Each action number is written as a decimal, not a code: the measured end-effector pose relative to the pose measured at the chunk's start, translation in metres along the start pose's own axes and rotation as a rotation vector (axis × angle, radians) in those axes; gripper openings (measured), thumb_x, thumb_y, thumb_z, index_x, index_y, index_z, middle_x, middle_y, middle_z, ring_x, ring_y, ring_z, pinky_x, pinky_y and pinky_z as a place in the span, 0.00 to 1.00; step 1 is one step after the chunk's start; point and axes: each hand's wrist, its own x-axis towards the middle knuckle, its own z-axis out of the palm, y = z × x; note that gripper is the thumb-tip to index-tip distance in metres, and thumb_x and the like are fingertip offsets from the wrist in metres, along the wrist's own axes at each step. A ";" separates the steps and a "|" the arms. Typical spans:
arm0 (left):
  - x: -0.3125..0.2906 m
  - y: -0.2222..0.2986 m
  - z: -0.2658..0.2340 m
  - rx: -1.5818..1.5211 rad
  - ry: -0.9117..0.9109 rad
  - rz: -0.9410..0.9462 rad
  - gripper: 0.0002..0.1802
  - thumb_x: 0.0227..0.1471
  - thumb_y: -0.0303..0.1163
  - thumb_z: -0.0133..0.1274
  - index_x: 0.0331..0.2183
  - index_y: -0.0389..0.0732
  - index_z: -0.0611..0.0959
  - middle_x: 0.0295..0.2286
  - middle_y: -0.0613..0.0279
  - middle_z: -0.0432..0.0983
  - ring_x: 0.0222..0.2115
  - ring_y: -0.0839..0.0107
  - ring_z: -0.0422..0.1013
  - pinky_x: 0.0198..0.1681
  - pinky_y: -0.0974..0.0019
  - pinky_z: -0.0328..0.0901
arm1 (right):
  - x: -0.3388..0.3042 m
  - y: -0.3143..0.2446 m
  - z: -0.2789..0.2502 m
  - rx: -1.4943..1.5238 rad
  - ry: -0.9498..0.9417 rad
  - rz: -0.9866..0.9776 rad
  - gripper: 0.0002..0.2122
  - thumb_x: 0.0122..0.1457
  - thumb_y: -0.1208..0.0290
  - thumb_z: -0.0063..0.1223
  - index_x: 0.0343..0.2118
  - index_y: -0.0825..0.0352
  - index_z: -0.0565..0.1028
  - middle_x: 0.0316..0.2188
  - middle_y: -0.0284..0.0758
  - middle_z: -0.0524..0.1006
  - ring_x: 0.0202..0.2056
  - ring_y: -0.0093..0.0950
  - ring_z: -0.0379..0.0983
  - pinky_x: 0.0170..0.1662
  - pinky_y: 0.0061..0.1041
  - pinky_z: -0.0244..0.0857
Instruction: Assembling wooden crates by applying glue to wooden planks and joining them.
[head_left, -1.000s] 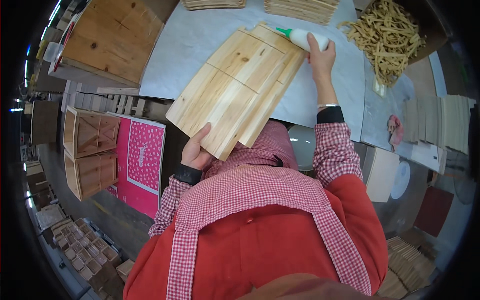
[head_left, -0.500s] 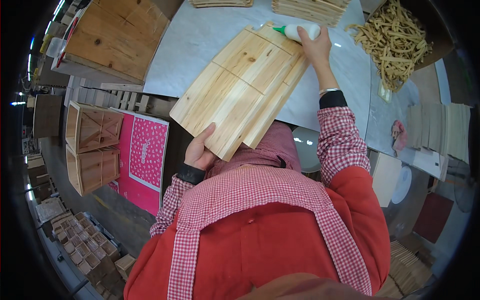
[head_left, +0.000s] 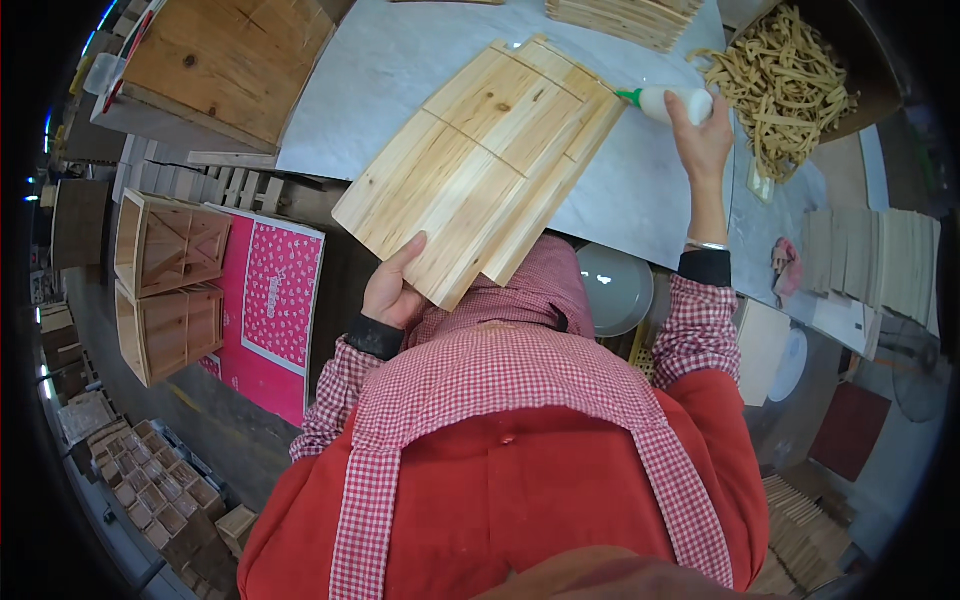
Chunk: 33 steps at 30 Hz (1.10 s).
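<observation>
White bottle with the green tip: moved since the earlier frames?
Yes. Judged against the stack of wooden pieces, the white bottle, held in the right hand, has moved rightward and somewhat lower in the view.

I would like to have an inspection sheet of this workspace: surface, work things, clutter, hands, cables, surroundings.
Surface: pale grey table, its near edge partly under the wooden panel.
Work things: wooden panel with thin lines across it; white bottle with green nozzle, tip at the panel's far right corner, contact unclear.
Clutter: tan strips heaped at upper right; stacked wooden pieces at the far edge; pink cloth at right.
Hands: left hand holds the panel's near end; right hand grips the bottle.
Cables: none clearly made out.
Surroundings: two wooden boxes beside a pink board at left.
</observation>
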 end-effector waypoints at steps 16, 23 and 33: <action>0.000 -0.002 -0.001 -0.003 0.022 0.010 0.31 0.52 0.24 0.55 0.55 0.35 0.62 0.50 0.50 0.66 0.51 0.57 0.65 0.55 0.54 0.64 | -0.010 -0.081 0.119 0.325 -0.111 0.067 0.27 0.44 0.55 0.65 0.40 0.73 0.70 0.32 0.49 0.77 0.34 0.44 0.76 0.40 0.36 0.69; 0.002 -0.003 -0.002 -0.023 0.006 0.001 0.31 0.50 0.24 0.57 0.54 0.37 0.64 0.50 0.52 0.67 0.51 0.59 0.66 0.54 0.55 0.64 | -0.010 -0.061 0.076 0.244 -0.148 -0.088 0.25 0.45 0.57 0.64 0.40 0.71 0.71 0.31 0.49 0.77 0.35 0.43 0.76 0.40 0.36 0.69; 0.004 -0.002 -0.006 -0.066 -0.015 -0.037 0.30 0.51 0.23 0.56 0.54 0.36 0.64 0.50 0.52 0.67 0.51 0.59 0.66 0.54 0.56 0.64 | -0.028 -0.061 -0.007 0.031 -0.120 -0.003 0.25 0.45 0.58 0.65 0.40 0.72 0.71 0.29 0.45 0.78 0.30 0.37 0.77 0.36 0.32 0.70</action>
